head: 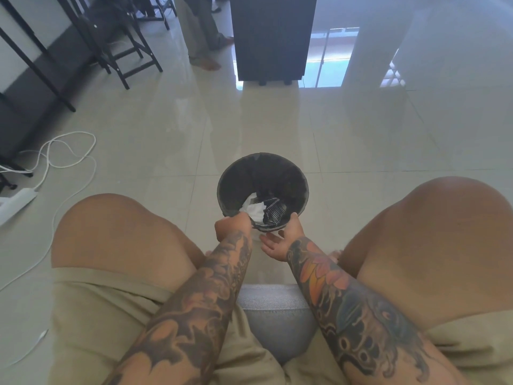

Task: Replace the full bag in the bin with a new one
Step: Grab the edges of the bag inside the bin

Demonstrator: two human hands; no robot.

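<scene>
Black plastic lines the one bin [262,190] on the pale tiled floor [361,140], and that is the bag [280,176], sitting inside the bin with its edge at the rim. Head view, looking down between two bare knees: the person sits on a grey cushion [277,315], the bin just ahead of the seat, between the legs.

Two hands are at the near rim. The left hand [231,225] is curled, fingers pinching the bag's edge at the rim on the near-left side. The right hand [280,240] is loose and released, palm turned up, fingers spread and relaxed; its thumb reaches up to the rim on the near-right side, and whether it actually touches the plastic cannot be told. It grips nothing.

Inside the bag, low on the near side: one crumpled white paper [254,208] and one dark striped wrapper [273,211], lying against each other. The rest of the bag's inside shows only dark plastic.

Further off, counted: one white cable [66,151] looping across the floor at the left, running to one white power strip [16,200]. Black furniture legs [130,59] stand at the upper left. One dark cabinet [273,37] stands at the top centre, well apart from the bin, and a second person's legs [201,37] show just left of it.
</scene>
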